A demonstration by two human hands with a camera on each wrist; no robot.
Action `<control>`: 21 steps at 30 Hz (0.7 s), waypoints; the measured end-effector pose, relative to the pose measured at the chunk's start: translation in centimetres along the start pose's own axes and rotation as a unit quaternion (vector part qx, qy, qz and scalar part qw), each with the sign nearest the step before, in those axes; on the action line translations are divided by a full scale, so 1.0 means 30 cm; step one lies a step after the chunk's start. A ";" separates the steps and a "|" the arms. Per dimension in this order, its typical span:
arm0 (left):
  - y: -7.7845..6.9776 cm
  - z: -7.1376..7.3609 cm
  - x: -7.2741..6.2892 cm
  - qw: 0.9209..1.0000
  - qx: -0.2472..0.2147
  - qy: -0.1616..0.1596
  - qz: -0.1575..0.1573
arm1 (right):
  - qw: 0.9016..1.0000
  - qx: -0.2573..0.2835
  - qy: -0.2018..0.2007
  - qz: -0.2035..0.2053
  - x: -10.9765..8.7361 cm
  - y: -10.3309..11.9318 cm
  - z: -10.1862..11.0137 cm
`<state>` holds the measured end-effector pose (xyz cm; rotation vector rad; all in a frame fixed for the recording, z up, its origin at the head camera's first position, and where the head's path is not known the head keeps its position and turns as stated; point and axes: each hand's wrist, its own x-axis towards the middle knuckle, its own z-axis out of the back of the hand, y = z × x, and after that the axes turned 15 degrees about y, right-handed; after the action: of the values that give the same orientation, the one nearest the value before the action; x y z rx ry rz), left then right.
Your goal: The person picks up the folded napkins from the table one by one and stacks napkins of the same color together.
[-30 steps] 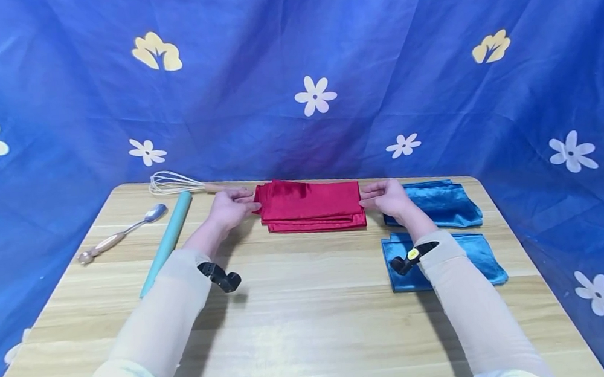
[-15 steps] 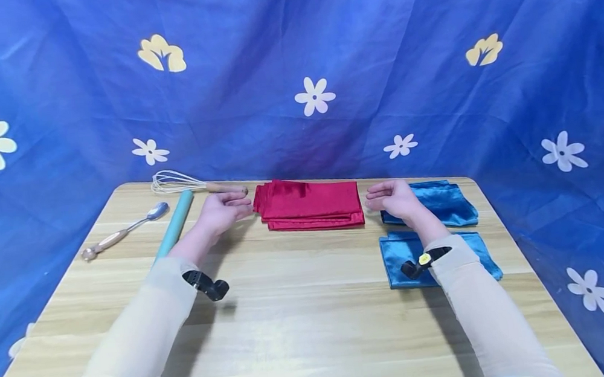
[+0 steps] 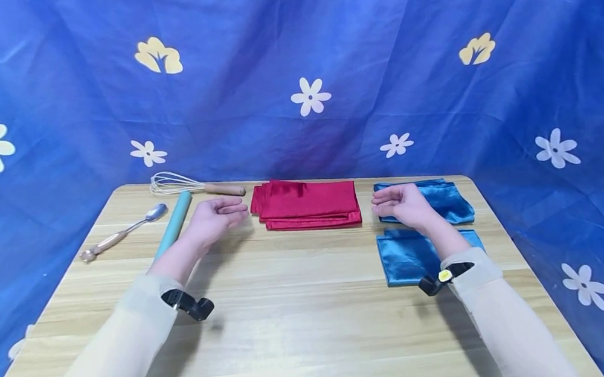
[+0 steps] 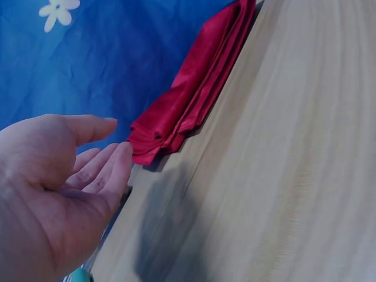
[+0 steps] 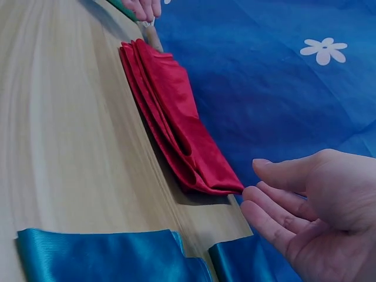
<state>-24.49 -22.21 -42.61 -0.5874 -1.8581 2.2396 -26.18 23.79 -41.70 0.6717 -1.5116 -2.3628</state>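
A folded red satin cloth (image 3: 311, 203) lies at the back middle of the table, its layers stacked flat. To its left my left hand (image 3: 214, 220) hovers with relaxed fingers and a gap before the cloth's edge. In the left wrist view, thumb and fingers of that hand (image 4: 64, 176) are parted and hold nothing. On the other side, my right hand (image 3: 403, 204) is apart from the red cloth and overlaps the rear folded blue cloth (image 3: 447, 199). The right wrist view shows its fingers (image 5: 273, 217) loosely bent, with nothing between them.
A second folded blue cloth (image 3: 404, 257) lies nearer, under the right forearm in this view. At the left are a whisk (image 3: 222, 189), a teal rod (image 3: 174, 222) partly behind the left arm, and a metal spoon (image 3: 126, 231). A blue flowered curtain (image 3: 249, 96) stands behind the table.
Both hands have let go of the red cloth's ends and moved outward, the left hand leftward and the right hand rightward. The red cloth stays where it lay.
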 end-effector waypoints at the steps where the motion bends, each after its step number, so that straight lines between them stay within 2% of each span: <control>1: -0.001 -0.004 -0.007 1.000 0.001 0.003 0.002 | 1.000 -0.001 0.002 0.001 -0.008 0.000 -0.001; 10: -0.010 -0.058 -0.050 0.999 -0.025 0.028 0.001 | 1.000 -0.008 0.009 0.003 -0.079 -0.011 -0.002; 16: -0.026 -0.119 -0.055 0.997 -0.052 0.060 -0.019 | 1.000 -0.007 0.014 0.017 -0.136 -0.021 0.008; 21: -0.038 -0.173 -0.061 0.996 -0.044 0.075 -0.023 | 1.000 -0.019 0.004 0.012 -0.186 -0.042 0.033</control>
<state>-20.86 -17.98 -41.90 -0.6992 -1.8822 2.0325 -21.85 27.60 -41.13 0.6495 -1.4602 -2.3611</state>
